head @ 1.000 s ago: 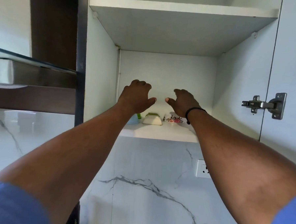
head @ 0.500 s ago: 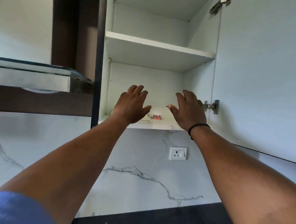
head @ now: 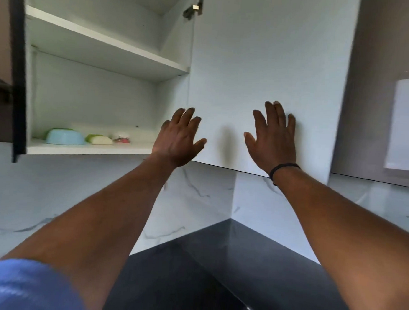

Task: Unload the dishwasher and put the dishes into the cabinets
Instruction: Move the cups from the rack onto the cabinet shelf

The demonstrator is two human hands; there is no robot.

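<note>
Withdrawing from the shelf, both hands have come out of the cabinet (head: 95, 97) since a second ago and now hover in front of its open door (head: 262, 75). The left hand (head: 179, 139) and right hand (head: 272, 137) are empty, fingers straight and spread. Dishes sit on the lower shelf at nine o'clock: a blue bowl (head: 64, 137), a green-and-cream dish (head: 99, 139) and a small patterned piece (head: 122, 138), possibly glass. That load looks stowed. The door's bottom edge runs just under the wrists; open room lies at six o'clock over the dark counter (head: 228, 262).
</note>
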